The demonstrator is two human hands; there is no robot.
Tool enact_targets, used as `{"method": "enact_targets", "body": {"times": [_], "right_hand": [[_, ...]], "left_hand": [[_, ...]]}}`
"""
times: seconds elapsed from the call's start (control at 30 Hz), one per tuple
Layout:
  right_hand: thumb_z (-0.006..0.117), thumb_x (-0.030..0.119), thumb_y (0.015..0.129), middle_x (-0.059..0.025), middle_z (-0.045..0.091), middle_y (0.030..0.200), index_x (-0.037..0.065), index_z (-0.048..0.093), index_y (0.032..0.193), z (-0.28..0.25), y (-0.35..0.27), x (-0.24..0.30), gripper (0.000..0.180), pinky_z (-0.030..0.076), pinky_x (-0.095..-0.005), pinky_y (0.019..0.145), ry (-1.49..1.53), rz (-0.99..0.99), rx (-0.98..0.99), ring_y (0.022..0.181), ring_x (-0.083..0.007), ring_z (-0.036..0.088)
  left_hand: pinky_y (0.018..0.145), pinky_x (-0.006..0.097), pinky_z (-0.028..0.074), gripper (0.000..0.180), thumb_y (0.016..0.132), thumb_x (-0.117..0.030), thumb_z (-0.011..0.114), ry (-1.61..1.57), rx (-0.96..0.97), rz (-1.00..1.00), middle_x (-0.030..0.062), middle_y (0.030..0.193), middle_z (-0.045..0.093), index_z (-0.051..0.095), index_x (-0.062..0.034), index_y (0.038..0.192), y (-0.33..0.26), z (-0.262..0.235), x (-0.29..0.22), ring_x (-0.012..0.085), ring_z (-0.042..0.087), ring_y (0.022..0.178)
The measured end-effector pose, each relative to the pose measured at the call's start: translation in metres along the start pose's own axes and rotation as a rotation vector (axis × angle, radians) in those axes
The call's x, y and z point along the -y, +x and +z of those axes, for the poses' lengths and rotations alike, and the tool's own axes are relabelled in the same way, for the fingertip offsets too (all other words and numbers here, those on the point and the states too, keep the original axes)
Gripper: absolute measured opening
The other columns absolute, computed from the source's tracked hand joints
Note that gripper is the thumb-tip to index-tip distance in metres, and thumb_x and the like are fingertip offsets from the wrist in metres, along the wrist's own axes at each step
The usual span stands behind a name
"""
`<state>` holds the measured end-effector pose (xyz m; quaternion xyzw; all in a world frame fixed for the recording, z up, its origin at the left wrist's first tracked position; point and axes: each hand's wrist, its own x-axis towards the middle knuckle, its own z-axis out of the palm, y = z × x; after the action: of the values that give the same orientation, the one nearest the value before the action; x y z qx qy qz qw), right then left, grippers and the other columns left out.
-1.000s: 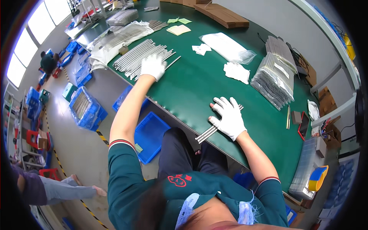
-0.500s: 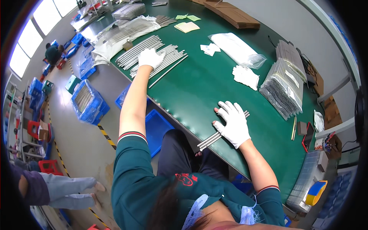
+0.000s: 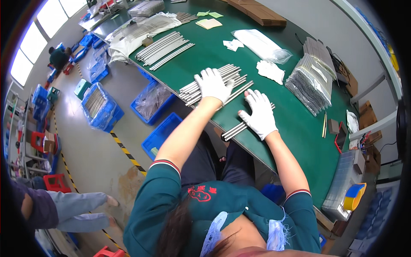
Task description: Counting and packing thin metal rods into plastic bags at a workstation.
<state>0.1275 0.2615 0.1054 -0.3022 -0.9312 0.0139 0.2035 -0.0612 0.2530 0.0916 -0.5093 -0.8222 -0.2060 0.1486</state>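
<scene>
While both white-gloved hands press down on metal rods, the blue crates beside the green bench (image 3: pixel 239 47) hold their own loads — the crate on the floor at left (image 3: pixel 99 107) carries a clear bag of what look like more rods, the crate under the bench edge (image 3: pixel 155 102) holds crumpled clear plastic, and the nearer crate (image 3: pixel 159 136) shows only a small pale scrap.

The left hand (image 3: pixel 212 85) lies flat, fingers spread, on a loose bundle of long grey rods (image 3: pixel 214 79) near the front edge of the bench; its grip is open, palm down on the rods, closed on nothing. The right hand (image 3: pixel 259 113) rests just beside it, fingers splayed over a smaller set of rods (image 3: pixel 234 129) whose ends overhang the bench edge; that grip is open too.

Farther up the bench lies a second row of rods (image 3: pixel 165 46), next to a heap of clear wrapping (image 3: pixel 128 36). To the right sit a spare pair of white gloves (image 3: pixel 270 70), a clear bag (image 3: pixel 262 45) and stacked silvery packets (image 3: pixel 312 73).

Half a second earlier the left arm was stretched far out to the distant rods — now it has drawn back and the bundle lies close beside the right hand, which has stayed on its small set.
</scene>
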Motion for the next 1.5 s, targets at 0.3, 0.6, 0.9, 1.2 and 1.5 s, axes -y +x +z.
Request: {"method": "enact_targets", "body": {"times": [0.3, 0.6, 0.9, 1.2, 1.5], "right_hand": [[0.051, 0.042, 0.086, -0.0201, 0.045, 0.132, 0.000, 0.043, 0.131, -0.001, -0.025, -0.013, 0.062, 0.024, -0.0468, 0.107, 0.061, 0.006, -0.219, 0.124, -0.0370, 0.039], [0.041, 0.051, 0.088, -0.0122, 0.037, 0.142, 0.012, 0.043, 0.135, -0.016, -0.038, 0.017, 0.061, 0.016, -0.0472, 0.110, -0.139, -0.088, 0.183, 0.133, -0.0293, 0.030], [0.033, 0.055, 0.090, -0.0162, 0.036, 0.143, 0.009, 0.040, 0.137, 0.013, 0.023, 0.032, 0.066, 0.016, -0.0471, 0.110, -0.089, -0.086, 0.227, 0.133, -0.0306, 0.031], [0.036, 0.053, 0.090, -0.0140, 0.039, 0.141, 0.004, 0.042, 0.135, 0.003, 0.005, 0.019, 0.067, 0.017, -0.0432, 0.111, -0.062, -0.143, 0.200, 0.133, -0.0272, 0.031], [0.045, 0.044, 0.089, -0.0141, 0.039, 0.141, 0.006, 0.043, 0.134, -0.068, -0.104, -0.022, 0.059, 0.016, -0.0452, 0.112, -0.077, -0.202, 0.286, 0.133, -0.0290, 0.032]], "left_hand": [[0.095, 0.053, 0.031, 0.050, 0.083, -0.039, 0.048, -0.207, 0.350, 0.354, 0.0226, 0.119, 0.047, 0.053, 0.0007, 0.114, -0.063, -0.052, -0.050, 0.0372, 0.043, 0.112], [0.105, 0.050, 0.026, 0.058, 0.092, -0.050, 0.031, 0.035, 0.360, 0.354, 0.0098, 0.141, 0.040, 0.040, -0.0144, 0.137, 0.025, -0.001, 0.068, 0.0287, 0.039, 0.127], [0.079, 0.038, 0.049, 0.046, 0.088, -0.048, 0.044, -0.093, 0.177, 0.462, 0.0027, 0.112, 0.063, 0.062, -0.0149, 0.115, 0.020, -0.009, 0.068, 0.0327, 0.060, 0.085], [0.072, 0.042, 0.050, 0.034, 0.087, -0.034, 0.048, -0.135, 0.152, 0.497, 0.0081, 0.104, 0.060, 0.059, -0.0118, 0.110, -0.027, -0.038, 0.028, 0.0342, 0.059, 0.080], [0.060, 0.039, 0.051, 0.041, 0.082, -0.034, 0.056, -0.226, 0.081, 0.451, 0.0162, 0.101, 0.057, 0.056, -0.0014, 0.107, -0.120, -0.066, -0.062, 0.0297, 0.059, 0.072]]}}
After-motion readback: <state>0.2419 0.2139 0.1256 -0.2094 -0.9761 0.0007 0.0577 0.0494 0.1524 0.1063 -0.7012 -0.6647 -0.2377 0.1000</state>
